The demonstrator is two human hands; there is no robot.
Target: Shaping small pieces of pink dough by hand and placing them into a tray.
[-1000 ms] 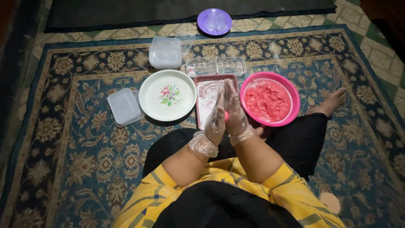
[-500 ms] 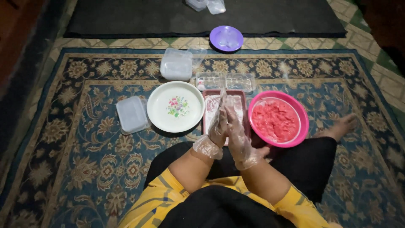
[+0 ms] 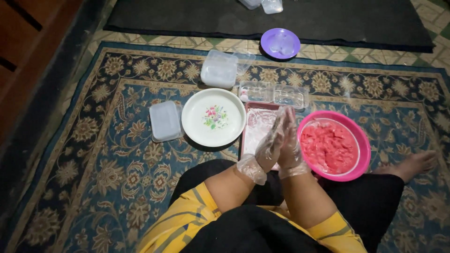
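While the person sits on the floor, a big blue patterned rug [image 3: 93, 154] covers most of the view, with a dark mat [image 3: 234, 21] along its far edge. Pink bowl [image 3: 358, 140] sits on the rug at the person's right, holding red-pink dough-like stuff [image 3: 328, 147], just beside the right hand. White round plate [image 3: 213, 117] with a flower print lies left of centre. Between plate and bowl is a flat red-rimmed tray [image 3: 258, 124] with a whitish dusted inside (partly hidden by the hands). Left hand [image 3: 269, 145] and right hand [image 3: 289, 143], both in clear plastic gloves, are pressed together palm to palm over the tray's near end; cannot tell if anything sits between them. Clear lidded box [image 3: 219, 69] beyond the plate, clear two-part container [image 3: 274, 93] beyond the tray, small clear box [image 3: 164, 121] left of the plate, purple lid [image 3: 280, 43] at the rug's far edge.
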